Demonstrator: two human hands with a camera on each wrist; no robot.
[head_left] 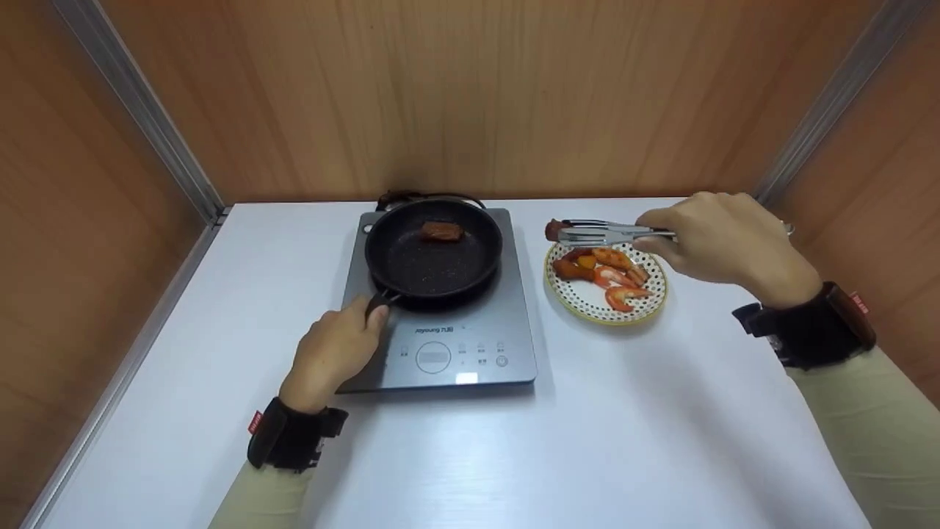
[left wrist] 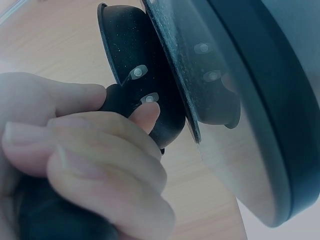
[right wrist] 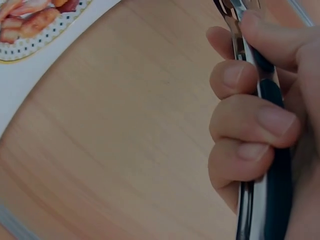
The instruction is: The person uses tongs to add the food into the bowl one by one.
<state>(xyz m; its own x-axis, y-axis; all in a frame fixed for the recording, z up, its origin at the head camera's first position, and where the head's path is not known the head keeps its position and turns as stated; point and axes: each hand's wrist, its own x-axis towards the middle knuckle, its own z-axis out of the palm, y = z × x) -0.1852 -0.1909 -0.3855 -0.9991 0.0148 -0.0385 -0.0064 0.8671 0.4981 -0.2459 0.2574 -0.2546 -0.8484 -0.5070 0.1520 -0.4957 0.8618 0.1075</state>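
My left hand [head_left: 334, 345] grips the handle [head_left: 381, 300] of a black frying pan [head_left: 433, 268], which sits on an induction cooktop [head_left: 485, 323]. One browned piece of food [head_left: 441, 231] lies in the pan toward its far side. My right hand [head_left: 723, 239] holds metal tongs [head_left: 598, 233] with dark grips, fingers wrapped round them in the right wrist view. A small reddish-brown piece of food [head_left: 555, 230] is between the tongs' tips, over the far left edge of a dotted plate [head_left: 580, 303]. On that plate lie shrimp [head_left: 626, 297] and several browned pieces.
Wooden panels [head_left: 470, 95] stand behind and at both sides of the white table [head_left: 624, 426]. A dark cord [head_left: 400, 196] runs behind the pan at the table's back edge. The plate stands just right of the cooktop.
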